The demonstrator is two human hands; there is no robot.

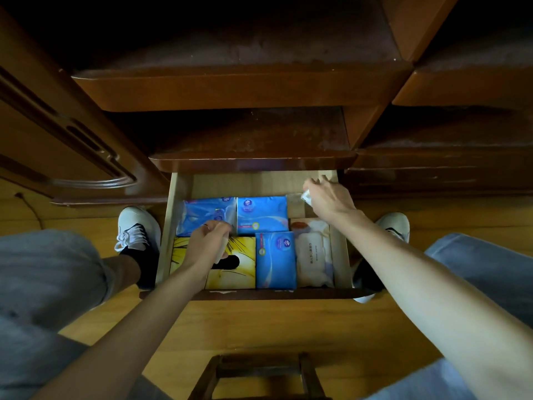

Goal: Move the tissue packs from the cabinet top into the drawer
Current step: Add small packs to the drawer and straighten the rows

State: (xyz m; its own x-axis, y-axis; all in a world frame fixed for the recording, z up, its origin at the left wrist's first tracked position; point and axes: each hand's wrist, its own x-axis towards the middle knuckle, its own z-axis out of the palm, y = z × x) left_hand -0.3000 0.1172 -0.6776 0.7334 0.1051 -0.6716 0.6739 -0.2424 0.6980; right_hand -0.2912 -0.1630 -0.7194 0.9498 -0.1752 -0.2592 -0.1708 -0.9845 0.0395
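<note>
The open wooden drawer (343,249) holds several tissue packs. A blue pack (202,212) lies at the back left, a second blue pack (261,215) beside it, and a third blue pack (275,259) in front. A yellow pack (242,264) fills the front left and a white wipes pack (313,252) the front right. My left hand (209,243) is curled over the seam between the back-left blue pack and the yellow pack. My right hand (327,197) hovers over the back right corner and pinches a small whitish pack (305,195).
Dark wooden cabinet shelves (245,90) overhang the drawer. A cabinet door (66,145) stands at the left. My white shoes (135,229) flank the drawer on the wood floor. A small wooden stool (259,376) sits below, between my knees.
</note>
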